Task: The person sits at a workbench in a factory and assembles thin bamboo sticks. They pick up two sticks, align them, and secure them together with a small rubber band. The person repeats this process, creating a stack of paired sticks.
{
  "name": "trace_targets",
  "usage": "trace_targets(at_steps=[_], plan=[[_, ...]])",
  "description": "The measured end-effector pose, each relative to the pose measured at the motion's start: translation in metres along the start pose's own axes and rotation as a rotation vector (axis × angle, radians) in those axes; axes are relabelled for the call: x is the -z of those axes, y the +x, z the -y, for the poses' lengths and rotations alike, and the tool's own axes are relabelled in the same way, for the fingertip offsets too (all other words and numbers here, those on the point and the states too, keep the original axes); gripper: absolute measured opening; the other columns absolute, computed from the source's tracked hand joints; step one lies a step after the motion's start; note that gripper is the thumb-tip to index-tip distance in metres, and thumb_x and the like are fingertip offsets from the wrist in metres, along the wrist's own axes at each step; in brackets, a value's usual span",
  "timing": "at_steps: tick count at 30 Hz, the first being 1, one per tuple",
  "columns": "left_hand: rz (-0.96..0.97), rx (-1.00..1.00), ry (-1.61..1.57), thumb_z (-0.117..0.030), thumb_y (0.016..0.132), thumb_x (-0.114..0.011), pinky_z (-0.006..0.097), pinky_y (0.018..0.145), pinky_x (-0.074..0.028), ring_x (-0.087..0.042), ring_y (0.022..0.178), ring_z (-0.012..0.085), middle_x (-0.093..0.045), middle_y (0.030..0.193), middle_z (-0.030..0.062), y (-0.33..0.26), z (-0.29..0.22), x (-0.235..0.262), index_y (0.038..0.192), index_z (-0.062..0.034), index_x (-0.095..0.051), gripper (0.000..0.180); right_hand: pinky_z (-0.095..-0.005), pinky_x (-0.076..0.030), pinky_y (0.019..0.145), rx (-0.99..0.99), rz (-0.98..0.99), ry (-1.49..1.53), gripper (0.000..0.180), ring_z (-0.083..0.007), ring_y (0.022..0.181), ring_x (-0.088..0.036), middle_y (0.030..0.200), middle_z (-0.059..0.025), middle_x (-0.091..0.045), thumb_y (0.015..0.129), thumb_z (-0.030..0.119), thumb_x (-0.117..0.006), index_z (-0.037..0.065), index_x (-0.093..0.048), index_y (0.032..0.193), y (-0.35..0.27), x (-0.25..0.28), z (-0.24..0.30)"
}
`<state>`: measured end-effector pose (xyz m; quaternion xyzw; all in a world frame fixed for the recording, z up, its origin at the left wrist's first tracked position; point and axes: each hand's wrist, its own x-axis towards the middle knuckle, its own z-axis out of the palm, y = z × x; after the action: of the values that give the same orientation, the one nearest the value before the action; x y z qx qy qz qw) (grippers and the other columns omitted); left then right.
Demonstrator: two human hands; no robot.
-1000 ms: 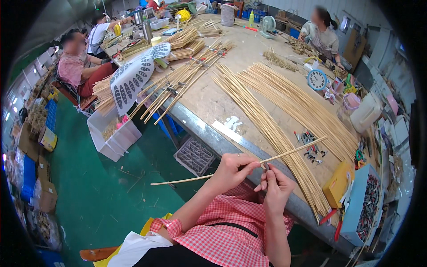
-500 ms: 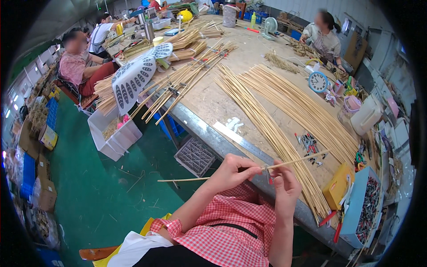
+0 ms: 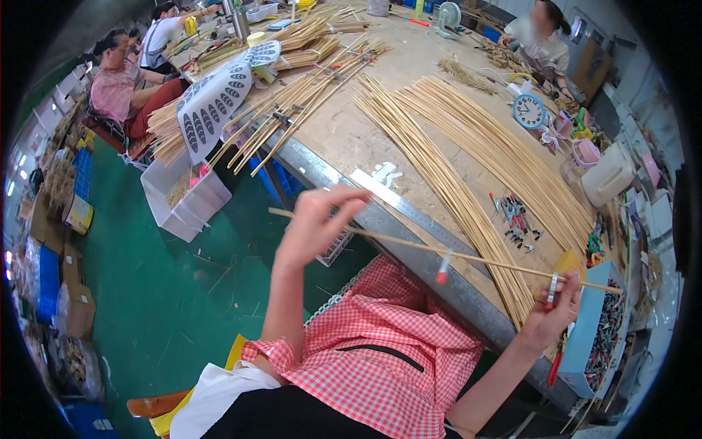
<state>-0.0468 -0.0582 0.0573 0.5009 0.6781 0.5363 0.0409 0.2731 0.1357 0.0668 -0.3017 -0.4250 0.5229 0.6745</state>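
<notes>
Long, thin bamboo stick (image 3: pixel 439 252), pale tan, held nearly level above the workbench edge, sloping slightly down to the right; small red-and-white clip (image 3: pixel 443 268) hanging near its middle, another (image 3: pixel 553 282) toward its right end.

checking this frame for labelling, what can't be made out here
Head view only:
- right hand: its fingers hide how it grips the bamboo stick.
- small clip on the stick: too small to identify.
- blue box: contents too small.
- clock: hands too small to read.
</notes>
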Motion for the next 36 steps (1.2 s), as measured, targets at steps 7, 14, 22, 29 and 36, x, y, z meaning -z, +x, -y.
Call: trace_targets(at_steps=[7, 14, 22, 29, 36], plan=[[-0.098, 0.051, 0.448, -0.012, 0.084, -0.067, 0.032, 0.082, -0.047, -0.064, 0.088, 0.0224, -0.069, 0.091, 0.0113, -0.010, 0.035, 0.047, 0.098, -0.0017, -0.070, 0.018, -0.0204, -0.044, 0.052, -0.052, -0.002, 0.254, 0.024, -0.0082, 0.058, -0.048, 0.071, -0.0010, -0.052, 0.097, 0.022, -0.055, 0.000, -0.057, 0.107, 0.040, 0.053, 0.009], [-0.026, 0.163, 0.149, -0.009, 0.074, -0.075, 0.028, 0.067, -0.047, -0.062, 0.069, 0.0160, -0.067, 0.075, 0.0079, -0.013, 0.026, 0.050, 0.087, 0.0005, -0.072, 0.017, -0.0194, -0.047, 0.056, -0.104, 0.019, 0.277, 0.034, -0.0101, 0.065, -0.052, 0.089, -0.0078, -0.058, 0.097, 0.021, -0.055, -0.003, -0.051, 0.120, 0.059, 0.094, -0.001], [-0.420, 0.103, 0.263, -0.006, 0.078, -0.071, 0.028, 0.060, -0.046, -0.062, 0.064, 0.0172, -0.066, 0.071, 0.0096, 0.000, 0.050, 0.078, 0.087, -0.0005, -0.072, 0.011, -0.0205, -0.043, 0.059, -0.116, 0.138, 0.120, 0.034, -0.0077, 0.068, -0.046, 0.098, -0.0029, -0.055, 0.100, 0.017, -0.049, -0.004, -0.049, 0.127, 0.045, 0.067, 0.002], [-0.598, 0.147, 0.752, -0.008, 0.084, -0.058, 0.039, 0.074, -0.048, -0.065, 0.082, 0.0324, -0.068, 0.087, 0.0141, 0.047, 0.115, 0.127, 0.100, -0.0070, -0.071, 0.021, -0.0207, -0.040, 0.056, -0.128, 0.172, 0.092, 0.030, -0.0075, 0.067, -0.045, 0.095, -0.0024, -0.055, 0.098, 0.014, -0.052, -0.003, -0.053, 0.123, 0.044, 0.066, -0.012], [-0.528, 0.297, 0.802, 0.000, 0.080, -0.054, 0.041, 0.080, -0.049, -0.064, 0.090, 0.0345, -0.067, 0.094, 0.0183, 0.064, 0.166, 0.147, 0.102, -0.0058, -0.070, 0.028, -0.0212, -0.042, 0.054, -0.161, 0.136, 0.070, 0.025, -0.0073, 0.066, -0.048, 0.091, -0.0028, -0.058, 0.097, 0.012, -0.053, -0.002, -0.057, 0.117, 0.043, 0.061, -0.019]])
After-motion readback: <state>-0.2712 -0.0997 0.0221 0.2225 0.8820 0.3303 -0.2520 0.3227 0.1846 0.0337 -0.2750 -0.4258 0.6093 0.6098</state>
